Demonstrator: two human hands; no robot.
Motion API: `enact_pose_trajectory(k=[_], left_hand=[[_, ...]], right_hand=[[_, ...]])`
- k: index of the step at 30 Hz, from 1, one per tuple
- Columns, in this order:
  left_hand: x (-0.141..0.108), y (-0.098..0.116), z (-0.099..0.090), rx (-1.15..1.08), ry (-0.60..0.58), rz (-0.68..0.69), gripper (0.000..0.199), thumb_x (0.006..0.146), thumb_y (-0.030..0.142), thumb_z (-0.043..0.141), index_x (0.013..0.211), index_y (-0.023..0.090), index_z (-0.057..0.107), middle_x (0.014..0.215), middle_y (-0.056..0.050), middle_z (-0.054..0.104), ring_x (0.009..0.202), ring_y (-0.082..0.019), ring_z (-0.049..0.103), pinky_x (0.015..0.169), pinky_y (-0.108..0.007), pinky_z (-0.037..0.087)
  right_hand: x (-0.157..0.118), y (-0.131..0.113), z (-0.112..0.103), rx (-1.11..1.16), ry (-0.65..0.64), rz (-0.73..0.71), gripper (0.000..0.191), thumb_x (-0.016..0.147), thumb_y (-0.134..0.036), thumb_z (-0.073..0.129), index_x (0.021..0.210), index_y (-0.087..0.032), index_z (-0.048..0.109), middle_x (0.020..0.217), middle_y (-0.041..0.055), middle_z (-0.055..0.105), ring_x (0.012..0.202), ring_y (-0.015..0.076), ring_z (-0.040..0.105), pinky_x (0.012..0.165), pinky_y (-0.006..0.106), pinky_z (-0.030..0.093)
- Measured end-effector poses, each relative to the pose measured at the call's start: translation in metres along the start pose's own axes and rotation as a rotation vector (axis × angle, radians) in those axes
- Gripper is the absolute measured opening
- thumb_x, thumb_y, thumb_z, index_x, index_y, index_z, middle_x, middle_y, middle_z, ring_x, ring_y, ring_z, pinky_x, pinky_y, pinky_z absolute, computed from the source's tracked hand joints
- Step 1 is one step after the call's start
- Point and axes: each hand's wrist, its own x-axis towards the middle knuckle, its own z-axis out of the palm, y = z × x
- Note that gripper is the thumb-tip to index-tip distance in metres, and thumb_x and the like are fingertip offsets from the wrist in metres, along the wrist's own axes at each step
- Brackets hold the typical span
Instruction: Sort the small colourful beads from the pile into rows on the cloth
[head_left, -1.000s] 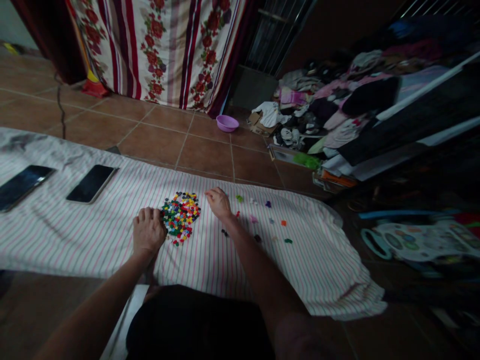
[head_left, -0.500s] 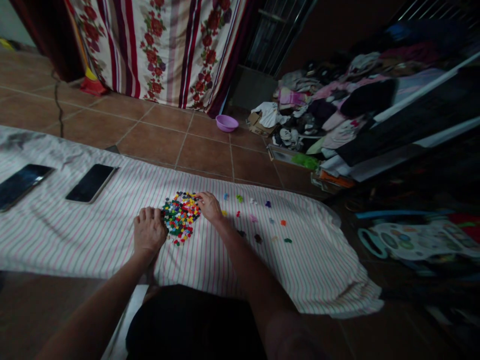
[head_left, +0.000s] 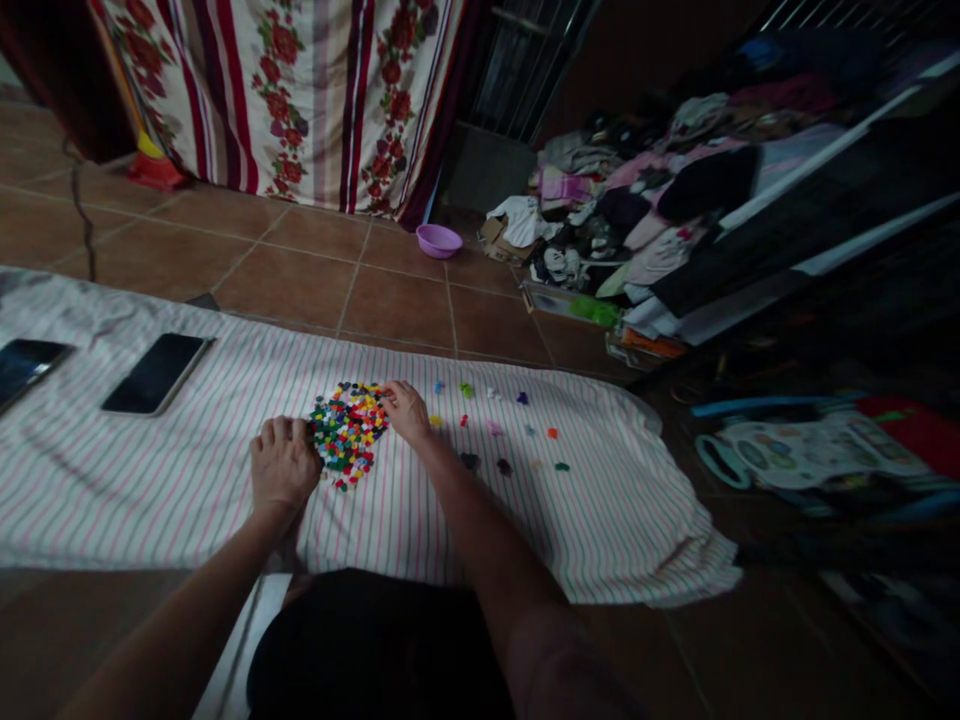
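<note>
A pile of small multicoloured pieces [head_left: 349, 430] lies on a striped cloth [head_left: 225, 480]. My left hand [head_left: 283, 462] rests at the pile's left edge, its fingers curled; whether they hold anything is hidden. At the upper right edge of the pile is my right hand [head_left: 406, 410], fingertips pinched together among the pieces, and what they hold is too small to name. Small groups sorted by colour lie to the right, among them light green [head_left: 466, 390], dark blue [head_left: 523, 398], orange [head_left: 553, 433], pink [head_left: 496, 428], dark green [head_left: 562, 467] and dark brown [head_left: 504, 467].
Two phones, one whole [head_left: 156, 374] and one cut by the frame edge [head_left: 28, 368], lie on the cloth's left part. Beyond, on the tiled floor, stand a purple basin [head_left: 439, 240] and a heap of clothes [head_left: 637, 200]. A striped floral curtain [head_left: 315, 100] hangs behind.
The whole view has shifted, so the cloth and pieces appear slightly further left. Both hands keep nearly the same places at the pile.
</note>
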Motion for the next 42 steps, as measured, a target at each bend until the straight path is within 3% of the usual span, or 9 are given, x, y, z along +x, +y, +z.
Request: enact_pose_trajectory(k=[10,18,24,33,37,42], left_hand=[[0.000,0.000,-0.001,-0.013,0.005,-0.007,0.030,0.089,0.026,0.033,0.101,0.012,0.057,0.100,-0.017,0.055,0.101,-0.033,0.046,0.076,-0.040,0.033],[0.001,-0.001,0.000,0.018,0.013,-0.003,0.030,0.089,0.026,0.033,0.101,0.013,0.057,0.100,-0.017,0.055,0.100,-0.033,0.047,0.076,-0.041,0.033],[0.000,0.000,0.000,0.011,0.010,-0.007,0.032,0.089,0.026,0.032,0.103,0.012,0.058,0.100,-0.018,0.056,0.098,-0.033,0.047,0.076,-0.041,0.033],[0.001,-0.001,0.002,0.003,0.016,-0.006,0.032,0.089,0.027,0.031,0.102,0.013,0.057,0.101,-0.017,0.055,0.100,-0.032,0.046,0.077,-0.041,0.032],[0.000,-0.001,0.002,-0.007,0.004,-0.010,0.034,0.090,0.028,0.030,0.104,0.012,0.057,0.102,-0.017,0.054,0.101,-0.032,0.046,0.077,-0.041,0.032],[-0.001,-0.002,0.001,0.007,0.012,0.001,0.035,0.089,0.028,0.030,0.103,0.011,0.057,0.101,-0.017,0.053,0.101,-0.033,0.046,0.077,-0.041,0.032]], right_hand=[[0.000,-0.002,-0.001,-0.003,0.002,0.067,0.016,0.086,-0.013,0.056,0.094,-0.023,0.065,0.093,0.0017,0.067,0.091,0.0170,0.062,0.087,0.029,0.049],[0.001,-0.008,0.005,0.010,0.065,0.207,0.015,0.089,-0.020,0.057,0.097,-0.024,0.069,0.095,0.0028,0.067,0.089,0.0165,0.063,0.086,0.028,0.049],[-0.003,-0.010,0.003,0.135,0.114,0.219,0.017,0.091,-0.022,0.052,0.100,-0.026,0.067,0.098,0.0004,0.072,0.091,0.0158,0.065,0.085,0.027,0.049],[-0.043,0.000,-0.040,0.220,0.207,0.205,0.019,0.085,-0.021,0.052,0.099,-0.023,0.065,0.095,0.0030,0.073,0.086,0.0171,0.068,0.081,0.028,0.054],[-0.069,0.011,-0.063,0.143,0.235,0.248,0.018,0.082,-0.022,0.054,0.097,-0.022,0.065,0.089,0.0038,0.072,0.081,0.0183,0.069,0.078,0.030,0.054],[-0.095,0.020,-0.086,-0.001,0.227,0.175,0.020,0.083,-0.018,0.048,0.089,-0.021,0.067,0.091,0.0063,0.072,0.087,0.0196,0.067,0.083,0.031,0.053]])
